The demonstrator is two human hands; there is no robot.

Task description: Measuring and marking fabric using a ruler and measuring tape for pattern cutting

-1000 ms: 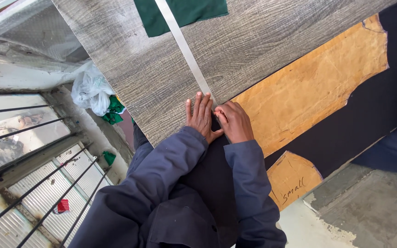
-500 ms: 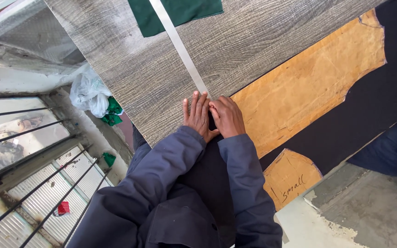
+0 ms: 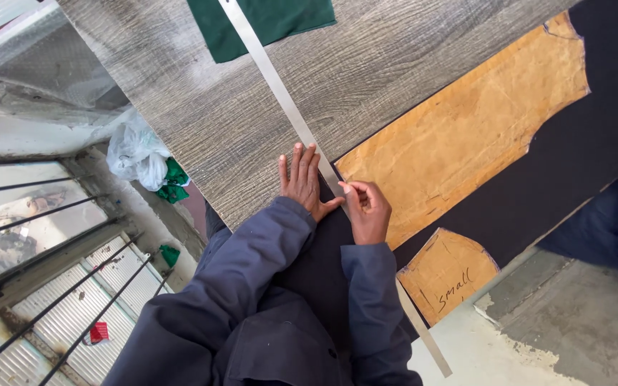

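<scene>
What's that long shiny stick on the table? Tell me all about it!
It is a long metal ruler, thin, flat and silver-grey. It lies slanted across the grey wooden table, over a green cloth and dark fabric, beside a brown paper pattern. The left hand presses flat beside it; the right hand rests at its edge.

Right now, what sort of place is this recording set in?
Probably a tailoring or garment-cutting workshop. Brown paper patterns lie on dark fabric spread over a wood-grain table, and the left hand steadies a long metal ruler beside the right hand.
</scene>
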